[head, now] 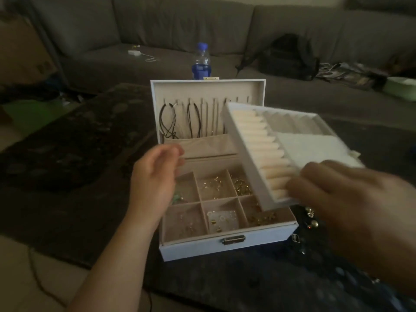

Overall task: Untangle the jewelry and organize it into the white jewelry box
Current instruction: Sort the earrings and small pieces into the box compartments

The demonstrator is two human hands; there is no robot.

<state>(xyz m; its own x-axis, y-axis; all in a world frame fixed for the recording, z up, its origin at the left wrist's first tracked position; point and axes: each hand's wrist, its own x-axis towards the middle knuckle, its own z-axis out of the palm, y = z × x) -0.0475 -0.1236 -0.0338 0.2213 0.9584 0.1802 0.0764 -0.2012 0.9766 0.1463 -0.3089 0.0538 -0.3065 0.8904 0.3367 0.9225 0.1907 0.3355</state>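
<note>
Right hand: the right hand (333,188) grips the near end of the removable tray (286,154), fingers curled over its rim by the ring rolls; the hand is blurred, so the exact hold is hard to read
Left hand: the left hand (155,179) hangs over the left side of the box, fingers relaxed and slightly bent, holding nothing; whether it touches the box I cannot tell
Removable tray: white, lifted and tilted above the right half of the box, its far end up near the lid; a row of cream ring rolls (267,154) runs along its left side, small square cells and a white pad lie to the right
Jewelry box: the white jewelry box (227,244) sits open on the table (67,188), metal clasp (233,239) on its front wall facing the person
Lower compartments: six beige cells in two rows; gold pieces (242,186) lie in the back cells, small studs and a clear card in the front ones
Lid: upright, with dark cord necklaces (171,120) hanging from hooks into a pouch
Loose jewelry: a few earrings (311,218) lie on the table just right of the box
Behind: a water bottle (201,60) with a blue cap stands just behind the lid; a grey sofa (180,25) carries a dark bag (290,57)
</note>
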